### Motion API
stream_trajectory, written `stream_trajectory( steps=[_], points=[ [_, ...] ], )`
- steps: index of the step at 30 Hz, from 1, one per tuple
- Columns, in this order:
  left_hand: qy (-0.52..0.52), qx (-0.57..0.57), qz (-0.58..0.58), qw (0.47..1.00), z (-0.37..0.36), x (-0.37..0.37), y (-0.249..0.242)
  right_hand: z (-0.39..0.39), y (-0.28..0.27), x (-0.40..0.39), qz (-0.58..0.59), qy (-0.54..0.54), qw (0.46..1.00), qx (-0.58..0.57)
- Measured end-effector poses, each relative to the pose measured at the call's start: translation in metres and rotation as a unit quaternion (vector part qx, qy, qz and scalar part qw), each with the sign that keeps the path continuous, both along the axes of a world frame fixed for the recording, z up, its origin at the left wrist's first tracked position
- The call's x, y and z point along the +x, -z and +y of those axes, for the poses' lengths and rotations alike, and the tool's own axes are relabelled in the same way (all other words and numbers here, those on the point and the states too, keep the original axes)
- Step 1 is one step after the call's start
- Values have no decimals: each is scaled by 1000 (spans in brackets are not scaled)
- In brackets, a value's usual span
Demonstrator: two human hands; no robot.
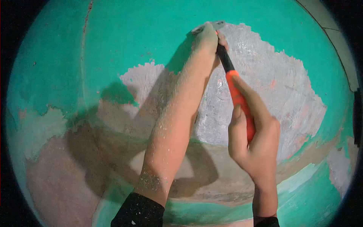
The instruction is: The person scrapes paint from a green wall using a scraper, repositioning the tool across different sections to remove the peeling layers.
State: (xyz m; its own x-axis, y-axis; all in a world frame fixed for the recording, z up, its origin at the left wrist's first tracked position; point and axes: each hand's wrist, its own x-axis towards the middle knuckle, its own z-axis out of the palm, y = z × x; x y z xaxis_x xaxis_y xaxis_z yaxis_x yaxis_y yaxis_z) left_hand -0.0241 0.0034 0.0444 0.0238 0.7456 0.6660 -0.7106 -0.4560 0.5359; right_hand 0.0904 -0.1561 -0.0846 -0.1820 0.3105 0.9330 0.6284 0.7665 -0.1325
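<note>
A scraper (227, 60) with a black shaft and an orange handle lies slantwise against a green painted wall (124, 34). My right hand (259, 136) is closed round the orange handle, with the forefinger stretched along it. Up at the tool's head, my left hand (211, 38) is closed on the scraper near its metal blade. The blade touches the wall at the upper edge of a bare grey patch (261, 72) with ragged borders. Pale flakes cling to my left forearm and dark sleeve.
A brown band (227, 170) crosses the wall below the grey patch. At the lower left is a bare brownish area (64, 181). A vertical crack (84, 49) runs down the left side. Pale panels (336, 41) border the wall at the upper right.
</note>
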Motion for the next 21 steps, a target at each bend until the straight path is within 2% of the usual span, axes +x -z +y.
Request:
stream_trajectory(
  steps=[2, 6, 9, 12, 15, 16, 19, 21],
  points=[
    [2, 13, -8, 1000, 2, 0, -4, -3, -3, 1, -3, 9, 1000, -2],
    [-3, -41, 12, 999, -6, 0, 27, -16, 5, 4, -22, 12, 1000, -17],
    [17, -11, -5, 1000, -4, -1, 12, -15, -4, 2, -19, 6, 1000, 8],
    [18, -34, -6, 999, -5, 0, 19, -18, 5, 3, -36, 37, 999, -9],
    [-45, -52, 16, 997, -20, 4, 36, -5, 22, 7, -29, 13, 999, 3],
    [-60, -7, 36, 998, -16, 1, 28, -1, 19, 6, -28, 22, 999, 0],
    [-10, 1, -7, 1000, -10, -2, 7, -5, -1, 2, -18, 29, 999, -12],
    [3, -34, 8, 999, -6, -3, 18, -11, 11, 4, -24, 24, 999, -5]
  ],
)
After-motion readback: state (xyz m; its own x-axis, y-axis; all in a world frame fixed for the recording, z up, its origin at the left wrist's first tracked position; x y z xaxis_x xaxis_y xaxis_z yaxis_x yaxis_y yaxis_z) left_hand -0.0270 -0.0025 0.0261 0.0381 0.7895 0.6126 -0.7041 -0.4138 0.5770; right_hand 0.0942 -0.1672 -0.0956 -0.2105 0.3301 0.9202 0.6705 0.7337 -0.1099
